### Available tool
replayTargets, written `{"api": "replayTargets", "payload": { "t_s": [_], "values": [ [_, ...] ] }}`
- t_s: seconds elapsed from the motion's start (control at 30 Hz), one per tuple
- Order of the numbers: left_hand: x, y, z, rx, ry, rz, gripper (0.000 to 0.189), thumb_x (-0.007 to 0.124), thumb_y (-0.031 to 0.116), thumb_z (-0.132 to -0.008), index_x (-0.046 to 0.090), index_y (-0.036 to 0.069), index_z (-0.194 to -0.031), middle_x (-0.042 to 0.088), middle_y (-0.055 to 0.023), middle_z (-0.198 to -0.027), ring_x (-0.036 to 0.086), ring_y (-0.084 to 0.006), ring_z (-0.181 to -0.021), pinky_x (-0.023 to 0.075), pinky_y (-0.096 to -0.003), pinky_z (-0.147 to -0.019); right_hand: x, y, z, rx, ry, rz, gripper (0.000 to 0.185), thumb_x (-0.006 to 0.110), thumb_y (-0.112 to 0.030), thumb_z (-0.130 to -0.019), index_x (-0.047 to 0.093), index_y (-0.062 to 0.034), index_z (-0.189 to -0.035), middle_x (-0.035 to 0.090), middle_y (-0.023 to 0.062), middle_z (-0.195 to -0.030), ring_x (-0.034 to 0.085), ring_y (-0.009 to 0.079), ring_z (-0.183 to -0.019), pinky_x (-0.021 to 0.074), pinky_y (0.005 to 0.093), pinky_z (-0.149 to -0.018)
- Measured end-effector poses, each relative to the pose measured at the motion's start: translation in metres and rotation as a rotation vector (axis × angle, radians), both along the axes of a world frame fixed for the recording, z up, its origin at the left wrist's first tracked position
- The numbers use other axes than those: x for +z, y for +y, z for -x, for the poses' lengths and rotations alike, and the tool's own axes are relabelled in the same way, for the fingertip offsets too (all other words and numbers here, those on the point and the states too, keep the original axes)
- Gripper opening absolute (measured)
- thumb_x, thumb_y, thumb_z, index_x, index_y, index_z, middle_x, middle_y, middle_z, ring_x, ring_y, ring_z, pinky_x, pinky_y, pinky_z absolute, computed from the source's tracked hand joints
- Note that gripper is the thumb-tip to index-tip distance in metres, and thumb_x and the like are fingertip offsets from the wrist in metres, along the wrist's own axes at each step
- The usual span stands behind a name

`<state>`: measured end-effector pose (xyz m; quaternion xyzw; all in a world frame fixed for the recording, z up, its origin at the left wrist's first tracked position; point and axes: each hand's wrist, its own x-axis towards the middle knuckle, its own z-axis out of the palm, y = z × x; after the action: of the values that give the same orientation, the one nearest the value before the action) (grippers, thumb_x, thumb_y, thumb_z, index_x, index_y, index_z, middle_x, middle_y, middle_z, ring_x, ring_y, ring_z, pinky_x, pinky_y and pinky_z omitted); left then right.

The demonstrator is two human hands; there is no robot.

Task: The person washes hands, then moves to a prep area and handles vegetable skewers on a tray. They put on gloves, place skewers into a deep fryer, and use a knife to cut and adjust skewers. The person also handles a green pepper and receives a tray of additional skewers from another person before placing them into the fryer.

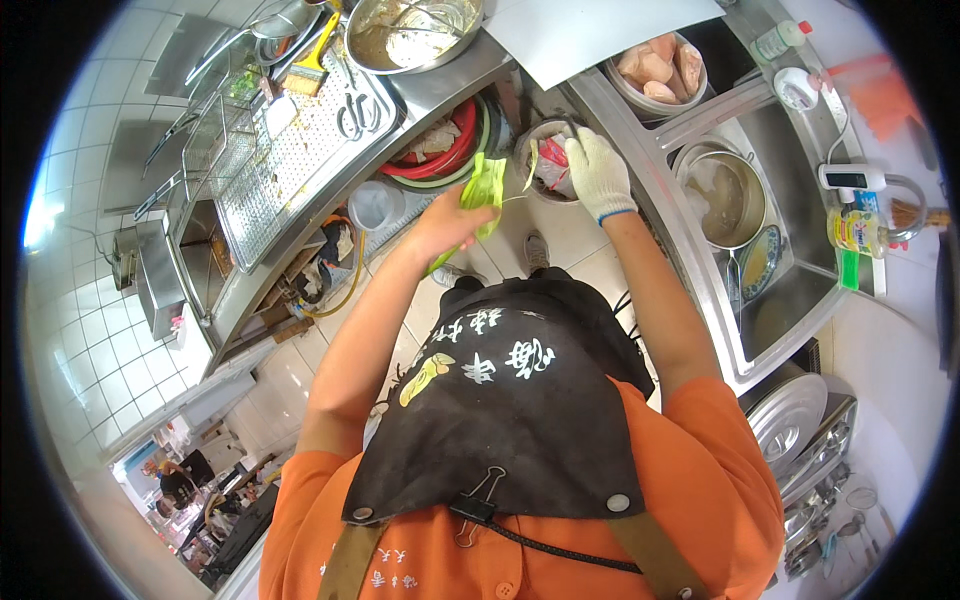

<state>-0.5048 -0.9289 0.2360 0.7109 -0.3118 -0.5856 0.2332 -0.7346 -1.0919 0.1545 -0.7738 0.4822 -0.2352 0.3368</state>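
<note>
My bare left hand [450, 223] is closed around a bright green vegetable stalk [482, 187], held above the tiled floor. A thin pale fibre trails from the stalk's right side. My right hand [600, 171] wears a white knit glove with a blue cuff edge. It is over the right side of a pale waste bucket [525, 154]. A slim dark thing [573, 126] shows by its fingertips, but whether they grip it is unclear. A pale green strip [532, 165] hangs at the bucket's left, near a white plastic bag [551, 161] with red markings inside.
On the left, a steel counter [420, 97] carries wire baskets [217, 135], a brush [311, 67] and a large pan [412, 34]. Red and green basins [450, 142] sit beneath. The right-hand sink [795, 300] holds a pot [724, 195]; a meat-filled bucket [660, 105] stands nearby.
</note>
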Motion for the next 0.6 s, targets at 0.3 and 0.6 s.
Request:
{"api": "replayTargets", "payload": {
  "t_s": [0.3, 0.6],
  "values": [
    [-0.021, -0.055, -0.016, -0.322, 0.010, -0.186, 0.045, 0.082, 0.036, -0.094, 0.067, 0.002, -0.119, 0.066, -0.0027, -0.087, 0.057, -0.0093, -0.063, 0.0483, -0.0281, -0.056, -0.007, 0.023, 0.003, 0.526, 0.310, 0.015, 0.029, 0.055, -0.034, -0.108, 0.071, -0.0106, -0.107, 0.075, 0.0197, -0.103, 0.074, 0.0425, -0.093, 0.0585, 0.0558, -0.083],
    [-0.061, -0.111, -0.009, -0.498, -0.001, -0.268, 0.035, 0.081, 0.034, -0.089, 0.074, 0.001, -0.098, 0.066, -0.0038, -0.074, 0.062, -0.0139, -0.060, 0.0513, -0.0304, -0.057, -0.002, 0.032, 0.037, -0.002, 0.227, -0.093, 0.033, 0.052, -0.037, -0.109, 0.067, -0.0084, -0.108, 0.075, 0.0233, -0.094, 0.074, 0.0461, -0.090, 0.0571, 0.0597, -0.083]
  ]
}}
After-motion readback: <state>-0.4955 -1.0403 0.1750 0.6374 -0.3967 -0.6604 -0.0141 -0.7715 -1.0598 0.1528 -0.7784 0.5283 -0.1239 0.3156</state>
